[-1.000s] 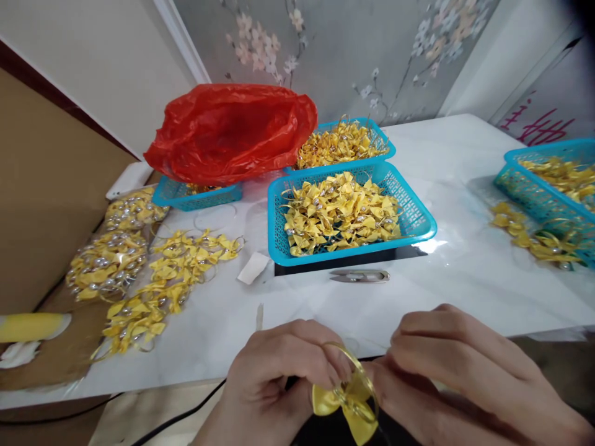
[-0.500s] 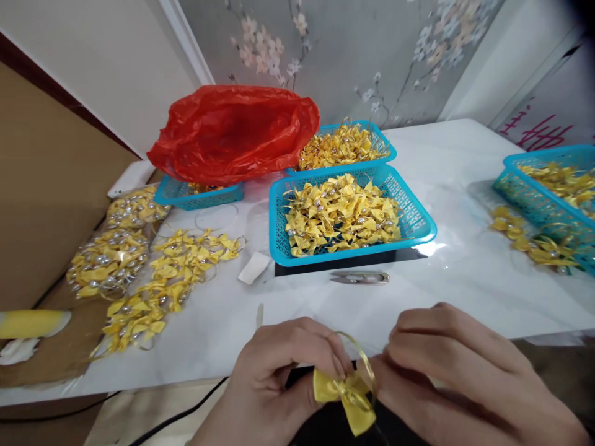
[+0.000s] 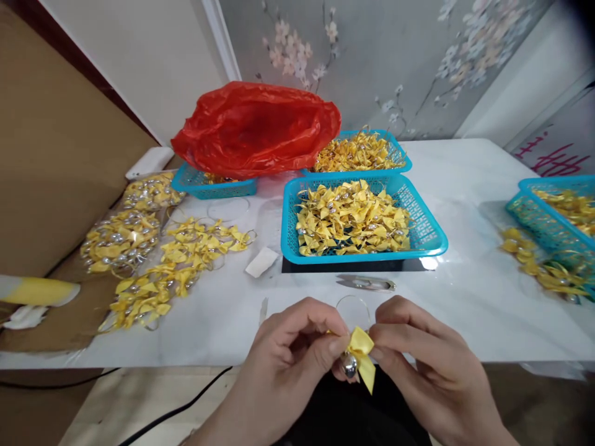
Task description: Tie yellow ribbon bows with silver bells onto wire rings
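Observation:
My left hand [image 3: 288, 365] and my right hand [image 3: 427, 365] meet at the table's front edge and pinch one small yellow ribbon bow [image 3: 361, 353] between their fingertips. A silver bead [image 3: 349, 365] hangs under the bow and a thin gold loop [image 3: 353, 300] rises above it. Just beyond my hands, metal thread snips [image 3: 367, 284] lie on the white table [image 3: 465, 297]. Behind them a blue basket [image 3: 432, 244] is heaped with similar yellow bows.
A red plastic bag [image 3: 255, 127] covers a blue basket [image 3: 211, 186] at the back left; another filled basket [image 3: 372, 148] stands behind the middle one. Loose bows [image 3: 158, 272] lie at left, a further basket [image 3: 553, 217] at right. A white scrap [image 3: 261, 262] lies near centre.
The bow has been turned so the silver bead shows underneath and the loop points up. My hands have risen slightly toward the table edge; the view has shifted right and down.

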Available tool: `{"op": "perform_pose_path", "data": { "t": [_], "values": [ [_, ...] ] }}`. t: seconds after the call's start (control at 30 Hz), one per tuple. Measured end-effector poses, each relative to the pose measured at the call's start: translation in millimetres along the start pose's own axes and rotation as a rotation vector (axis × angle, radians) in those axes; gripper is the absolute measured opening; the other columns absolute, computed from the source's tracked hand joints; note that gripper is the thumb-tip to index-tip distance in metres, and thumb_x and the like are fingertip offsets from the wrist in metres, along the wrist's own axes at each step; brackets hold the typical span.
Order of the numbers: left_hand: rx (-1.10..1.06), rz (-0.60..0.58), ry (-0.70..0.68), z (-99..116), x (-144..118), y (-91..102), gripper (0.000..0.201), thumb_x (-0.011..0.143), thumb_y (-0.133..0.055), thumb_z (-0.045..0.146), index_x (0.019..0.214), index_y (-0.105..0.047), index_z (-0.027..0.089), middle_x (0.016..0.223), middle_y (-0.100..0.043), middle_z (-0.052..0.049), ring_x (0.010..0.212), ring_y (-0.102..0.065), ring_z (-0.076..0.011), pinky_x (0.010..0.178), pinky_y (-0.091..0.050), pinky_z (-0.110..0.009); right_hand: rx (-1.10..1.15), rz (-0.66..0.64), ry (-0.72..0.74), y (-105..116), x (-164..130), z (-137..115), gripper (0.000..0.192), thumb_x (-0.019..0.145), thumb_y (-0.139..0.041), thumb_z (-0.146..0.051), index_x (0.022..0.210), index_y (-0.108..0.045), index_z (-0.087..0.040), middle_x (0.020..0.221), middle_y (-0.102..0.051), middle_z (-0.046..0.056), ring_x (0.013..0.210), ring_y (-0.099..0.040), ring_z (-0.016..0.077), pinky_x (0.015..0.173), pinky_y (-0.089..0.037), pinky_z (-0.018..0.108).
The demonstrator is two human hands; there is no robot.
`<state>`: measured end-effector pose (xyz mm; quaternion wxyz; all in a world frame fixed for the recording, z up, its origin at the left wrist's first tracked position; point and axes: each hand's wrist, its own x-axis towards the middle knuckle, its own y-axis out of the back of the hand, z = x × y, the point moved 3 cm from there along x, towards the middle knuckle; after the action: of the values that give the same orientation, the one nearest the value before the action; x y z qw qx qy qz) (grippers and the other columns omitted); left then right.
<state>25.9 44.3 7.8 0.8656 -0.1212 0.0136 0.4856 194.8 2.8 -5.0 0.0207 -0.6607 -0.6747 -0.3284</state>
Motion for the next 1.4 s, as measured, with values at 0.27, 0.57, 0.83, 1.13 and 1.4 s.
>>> {"op": "perform_pose_path", "data": {
  "t": [0.27, 0.57, 0.83, 1.13, 1.4],
  "values": [
    [0.19, 0.008, -0.089, 3.6, -3.9, -1.0, 0.012, 0.094, -0.06, 0.02, 0.085, -0.066, 0.022, 0.073, -0.064, 0.004, 0.065, -0.061, -0.0082, 0.062, -0.05, -0.014, -0.008, 0.03, 0.014, -5.5, 1.7, -2.5, 0.02, 0.089, -0.056, -0.001, 0.08, -0.063, -0.018, 0.071, -0.051, 0.002, 0.063, -0.057, 0.0127, 0.052, -0.046, 0.022],
    [0.401, 0.024, -0.214, 7.2, -8.0, 0.5, 0.014, 0.097, -0.055, 0.017, 0.091, -0.065, 0.025, 0.073, -0.064, 0.006, 0.065, -0.06, -0.0075, 0.06, -0.047, -0.012, 0.002, 0.012, -0.006, -7.9, -1.7, -1.8, 0.021, 0.09, -0.054, -0.002, 0.083, -0.065, -0.019, 0.073, -0.049, 0.001, 0.062, -0.055, 0.0123, 0.051, -0.044, 0.023],
    [0.466, 0.043, -0.15, 3.4, -11.1, -0.4, 0.011, 0.095, -0.058, 0.019, 0.09, -0.065, 0.025, 0.073, -0.065, 0.005, 0.065, -0.06, -0.0084, 0.057, -0.045, -0.014, -0.007, -0.006, 0.029, -6.2, -1.9, -2.5, 0.023, 0.089, -0.053, 0.001, 0.083, -0.062, -0.02, 0.073, -0.049, 0.001, 0.063, -0.054, 0.0126, 0.05, -0.044, 0.023],
    [0.547, 0.02, -0.241, 8.2, -11.3, -0.2, 0.015, 0.095, -0.055, 0.014, 0.093, -0.064, 0.025, 0.077, -0.066, 0.005, 0.067, -0.06, -0.0093, 0.061, -0.046, -0.017, 0.069, -0.054, -0.006, -7.3, -7.5, 0.3, 0.028, 0.088, -0.055, 0.001, 0.099, -0.067, -0.022, 0.078, -0.052, 0.002, 0.068, -0.058, 0.0146, 0.053, -0.048, 0.025],
    [0.321, 0.049, -0.224, 7.9, -12.0, -4.2, 0.023, 0.081, -0.075, 0.016, 0.1, -0.071, 0.028, 0.086, -0.071, 0.003, 0.075, -0.066, -0.0128, 0.067, -0.052, -0.019, 0.045, -0.036, 0.012, -5.8, -6.8, 0.5, 0.029, 0.088, -0.056, 0.001, 0.103, -0.067, -0.021, 0.081, -0.054, 0.003, 0.072, -0.06, 0.0146, 0.057, -0.05, 0.024]
  ]
}}
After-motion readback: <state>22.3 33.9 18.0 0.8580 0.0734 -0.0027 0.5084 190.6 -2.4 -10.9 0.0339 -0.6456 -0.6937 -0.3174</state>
